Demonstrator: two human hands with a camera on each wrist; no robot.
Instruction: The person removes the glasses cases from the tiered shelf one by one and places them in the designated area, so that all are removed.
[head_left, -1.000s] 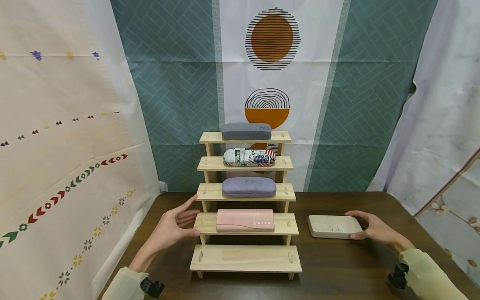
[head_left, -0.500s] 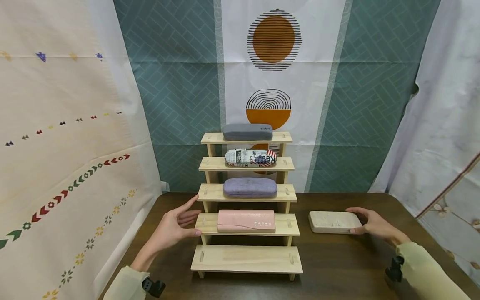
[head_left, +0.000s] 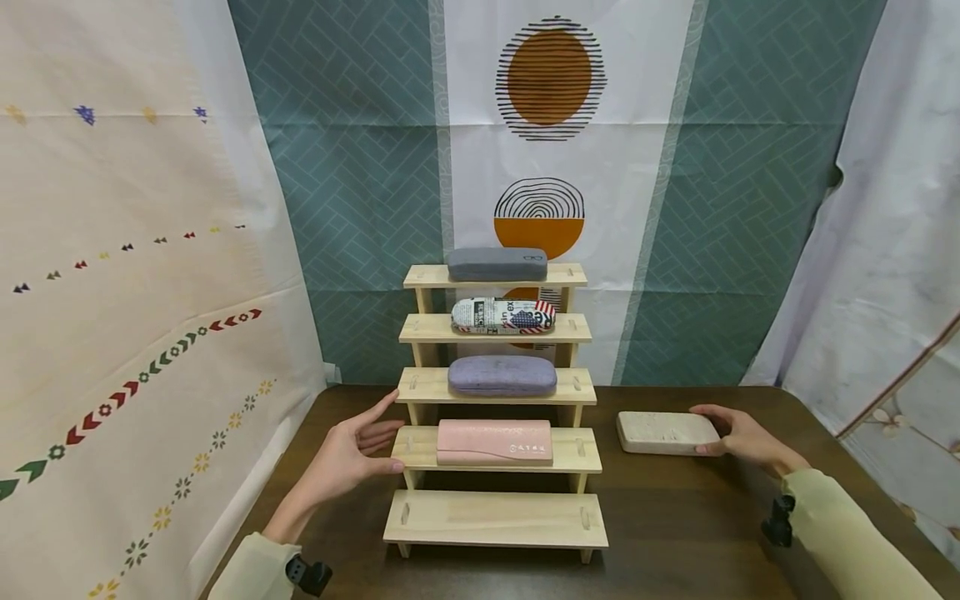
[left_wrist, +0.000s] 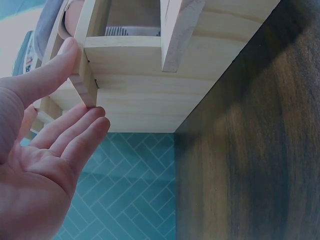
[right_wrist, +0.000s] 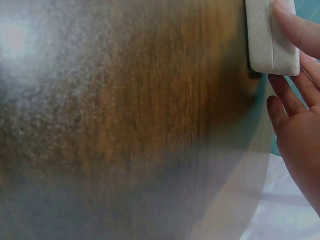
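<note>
A five-tier wooden display stand, one level bare (head_left: 495,518), stands in front of me. My left hand (head_left: 347,457) is at its left side; in the left wrist view the thumb and fingers pinch the end of a tier board (left_wrist: 84,82). To the right of the stand, my right hand (head_left: 753,442) grips the right end of a cream glasses case (head_left: 666,433), thumb in front and fingers behind. In the right wrist view only one end of the case (right_wrist: 272,37) shows; whether it touches the table I cannot tell.
On the stand's tiers lie a pink glasses case (head_left: 493,442), a purple case (head_left: 502,375), a newsprint-and-flag patterned case (head_left: 502,316) and a grey case (head_left: 497,264). The dark wooden table (head_left: 675,533) carries everything. Patterned cloths (head_left: 360,208) hang behind and at both sides.
My right hand has moved the cream case a little farther back from me. The left hand keeps its place at the stand. The head view has shifted slightly.
</note>
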